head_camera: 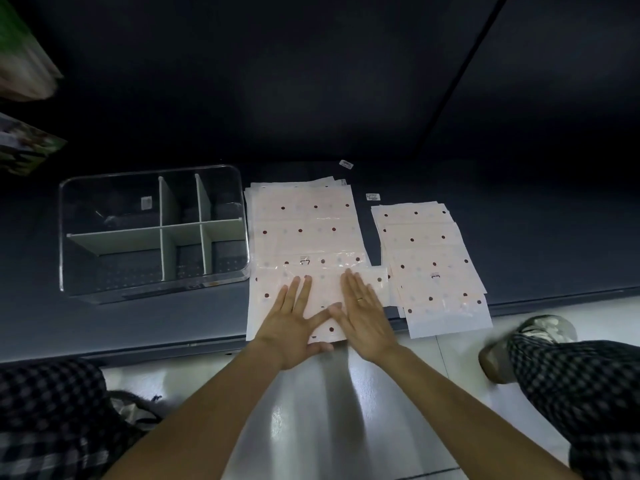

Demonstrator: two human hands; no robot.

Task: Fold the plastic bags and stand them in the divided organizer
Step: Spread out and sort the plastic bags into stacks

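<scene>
A stack of pale pink plastic bags with dark red dots (304, 220) lies flat on a dark low surface. My left hand (294, 323) and my right hand (363, 320) press side by side, palms down and fingers spread, on the nearest bag (322, 289), whose front edge hangs over the surface's rim. My left thumb curls under that edge. A second pile of the same bags (433, 258) lies to the right. The clear organizer (69, 237) with pale green dividers stands to the left, its compartments holding no bags.
Two small white labels (346, 163) (373, 196) lie behind the piles. Colourful packages (24, 147) sit at the far left. My knees in checked trousers (571, 382) and a shoe (540, 330) flank the white floor (450, 348).
</scene>
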